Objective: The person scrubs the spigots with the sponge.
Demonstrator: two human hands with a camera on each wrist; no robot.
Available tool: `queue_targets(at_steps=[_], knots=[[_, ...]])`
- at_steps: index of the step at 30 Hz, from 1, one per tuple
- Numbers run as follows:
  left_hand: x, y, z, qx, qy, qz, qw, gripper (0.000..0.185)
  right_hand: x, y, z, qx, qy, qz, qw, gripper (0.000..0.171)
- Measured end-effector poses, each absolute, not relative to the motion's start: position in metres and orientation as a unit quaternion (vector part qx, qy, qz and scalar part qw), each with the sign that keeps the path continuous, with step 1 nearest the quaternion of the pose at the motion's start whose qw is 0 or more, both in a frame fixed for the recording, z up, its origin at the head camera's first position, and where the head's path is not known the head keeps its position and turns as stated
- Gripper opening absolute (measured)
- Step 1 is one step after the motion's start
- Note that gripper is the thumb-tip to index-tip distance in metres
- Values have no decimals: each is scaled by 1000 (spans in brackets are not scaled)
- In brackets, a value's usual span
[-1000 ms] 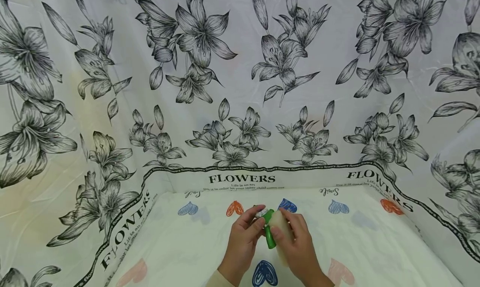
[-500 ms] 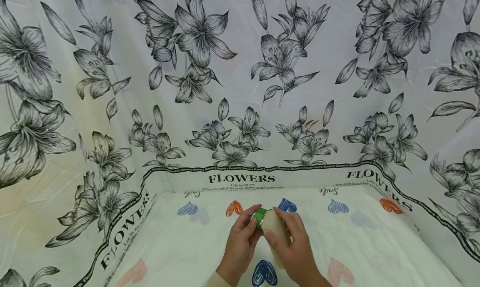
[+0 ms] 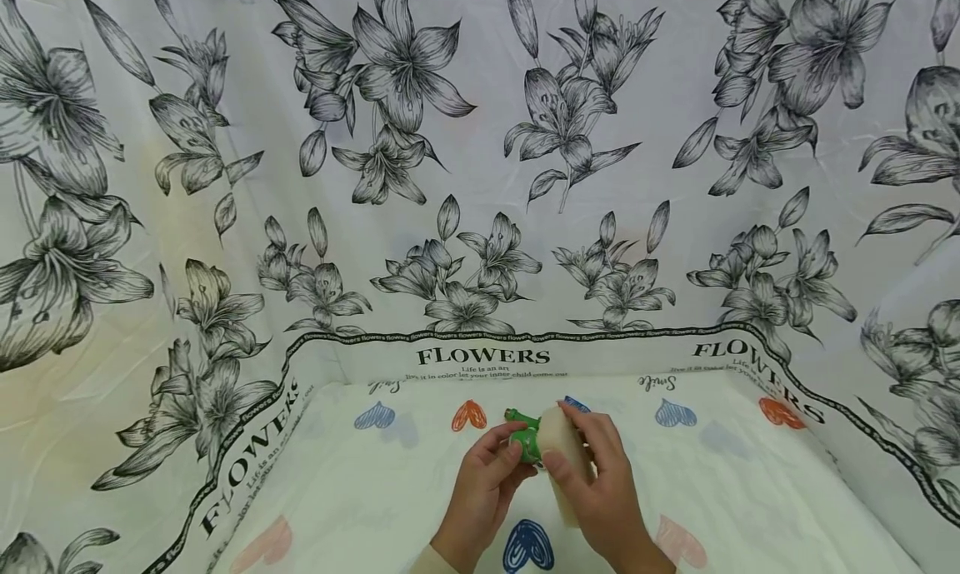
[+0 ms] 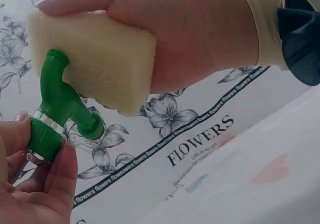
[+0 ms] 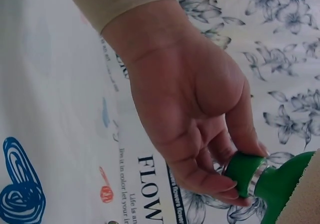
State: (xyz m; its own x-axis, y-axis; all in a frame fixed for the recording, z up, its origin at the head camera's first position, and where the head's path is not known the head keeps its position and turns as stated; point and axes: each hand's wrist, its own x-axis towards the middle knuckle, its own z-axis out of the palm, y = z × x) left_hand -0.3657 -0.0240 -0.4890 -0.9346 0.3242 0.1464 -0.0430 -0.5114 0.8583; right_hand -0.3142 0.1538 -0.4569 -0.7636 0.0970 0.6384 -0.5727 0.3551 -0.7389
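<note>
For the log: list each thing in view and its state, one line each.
Green tap: held off the table, gripped by its ringed end, spout free.
Sponge: gripped, pressed against the tap's side.
Left hand: fingers curled round the tap's end.
Right hand: fingers wrapped round the sponge.
Cloth: spread flat over the table, printed with hearts.

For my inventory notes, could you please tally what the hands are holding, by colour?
Green: 1, the tap, held by the left hand.
Cream: 1, the sponge, held by the right hand.
Total: 2.
</note>
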Motion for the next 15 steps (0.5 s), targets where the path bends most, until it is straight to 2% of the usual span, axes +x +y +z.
queue_targets(at_steps=[15], knots=[[-359, -24, -485, 175, 465, 860, 118, 34, -332, 169, -470, 105, -790, 498, 342, 57]])
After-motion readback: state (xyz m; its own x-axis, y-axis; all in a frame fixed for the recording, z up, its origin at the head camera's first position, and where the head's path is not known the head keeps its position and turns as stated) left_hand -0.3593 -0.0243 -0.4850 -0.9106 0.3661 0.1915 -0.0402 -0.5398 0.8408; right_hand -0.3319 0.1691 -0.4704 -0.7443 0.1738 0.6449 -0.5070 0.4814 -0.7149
